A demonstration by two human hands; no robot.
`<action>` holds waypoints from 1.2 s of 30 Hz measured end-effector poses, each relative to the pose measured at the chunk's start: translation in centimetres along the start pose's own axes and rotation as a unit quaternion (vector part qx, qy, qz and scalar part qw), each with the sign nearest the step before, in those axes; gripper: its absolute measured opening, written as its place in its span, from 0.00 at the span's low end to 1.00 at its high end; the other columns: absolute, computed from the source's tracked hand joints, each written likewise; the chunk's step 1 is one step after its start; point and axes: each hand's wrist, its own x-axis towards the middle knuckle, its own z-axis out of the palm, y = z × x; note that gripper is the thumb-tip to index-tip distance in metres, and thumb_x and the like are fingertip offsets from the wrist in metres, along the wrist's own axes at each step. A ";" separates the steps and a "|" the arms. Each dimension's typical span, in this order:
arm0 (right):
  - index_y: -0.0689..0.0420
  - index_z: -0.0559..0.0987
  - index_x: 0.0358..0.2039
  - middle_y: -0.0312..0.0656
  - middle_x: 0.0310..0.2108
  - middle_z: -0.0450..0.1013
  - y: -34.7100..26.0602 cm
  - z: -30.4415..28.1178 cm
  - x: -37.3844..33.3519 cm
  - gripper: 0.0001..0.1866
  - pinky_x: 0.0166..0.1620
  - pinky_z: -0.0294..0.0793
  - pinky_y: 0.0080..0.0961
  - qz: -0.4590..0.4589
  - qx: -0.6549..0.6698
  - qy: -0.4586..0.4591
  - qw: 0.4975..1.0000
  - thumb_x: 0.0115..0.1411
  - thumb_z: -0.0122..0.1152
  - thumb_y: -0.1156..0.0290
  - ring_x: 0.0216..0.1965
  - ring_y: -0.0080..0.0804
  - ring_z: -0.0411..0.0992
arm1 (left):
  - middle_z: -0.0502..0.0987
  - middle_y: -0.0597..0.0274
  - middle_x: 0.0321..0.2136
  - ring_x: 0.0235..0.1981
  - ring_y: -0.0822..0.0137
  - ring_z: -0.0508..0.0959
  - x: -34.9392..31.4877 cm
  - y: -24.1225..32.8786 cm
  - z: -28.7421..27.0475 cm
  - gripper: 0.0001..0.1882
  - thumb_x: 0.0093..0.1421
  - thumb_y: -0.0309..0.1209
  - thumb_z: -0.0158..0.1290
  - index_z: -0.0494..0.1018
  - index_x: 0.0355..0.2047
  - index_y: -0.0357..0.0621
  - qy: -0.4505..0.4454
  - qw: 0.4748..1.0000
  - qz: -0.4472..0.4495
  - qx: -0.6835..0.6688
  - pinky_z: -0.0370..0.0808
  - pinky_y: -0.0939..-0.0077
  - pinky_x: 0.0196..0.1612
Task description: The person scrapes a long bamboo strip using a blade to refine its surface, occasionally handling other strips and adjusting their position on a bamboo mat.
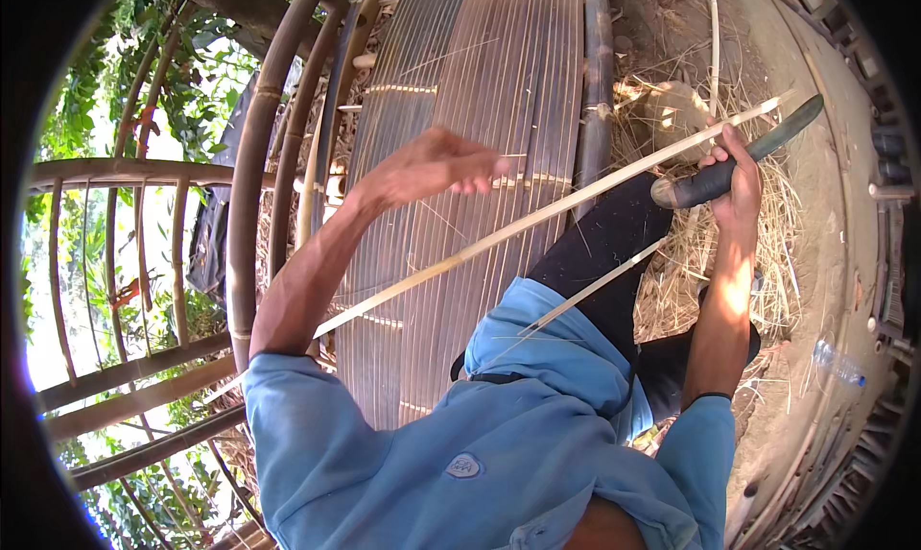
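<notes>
Bamboo railing point(106, 171) and foliage point(199, 78) suggest a rustic porch.

A long, pale split-bamboo strip point(480, 248) slants across the brown slatted bamboo bench point(499, 60), barring a straight pass. Room opens over the bench's far end, beyond the left hand point(436, 169); round brown bamboo poles point(257, 156) wall its left, while a dark long-bladed knife point(783, 135) juts at its right.

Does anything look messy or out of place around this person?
Two things: a clear plastic bottle with a blue cap lies on its side on the tan earthen ground, like litter, and thin straw-coloured shavings lie strewn near the brown slatted bamboo platform, looking untidy.
</notes>
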 end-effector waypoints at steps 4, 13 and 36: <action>0.58 0.75 0.45 0.47 0.53 0.75 -0.2 -0.9 1.5 0.08 0.34 0.75 0.19 0.028 0.006 0.011 1.000 0.68 0.60 0.73 0.29 0.14 0.67 | 0.84 0.55 0.27 0.29 0.66 0.82 -2.4 -2.4 2.8 0.26 0.61 0.51 0.62 0.84 0.41 0.38 -0.036 0.991 -0.009 -0.126 0.79 0.68 0.31; 0.59 0.75 0.46 0.46 0.50 0.77 0.8 -1.0 2.7 0.08 0.32 0.75 0.18 0.035 -0.029 0.064 0.997 0.67 0.62 0.74 0.27 0.14 0.66 | 0.71 0.70 0.16 0.17 0.78 0.67 -4.6 -7.8 1.8 0.14 0.67 0.40 0.58 0.79 0.32 0.42 0.269 0.946 0.009 -0.178 0.66 0.79 0.20; 0.59 0.80 0.39 0.27 0.26 0.68 4.4 4.6 5.2 0.09 0.24 0.69 0.19 0.046 -0.148 0.143 0.977 0.62 0.70 0.70 0.23 0.16 0.64 | 0.77 0.60 0.26 0.31 0.66 0.76 1.0 -2.6 -1.2 0.24 0.71 0.49 0.49 0.78 0.36 0.38 0.259 0.947 0.061 -0.181 0.73 0.68 0.36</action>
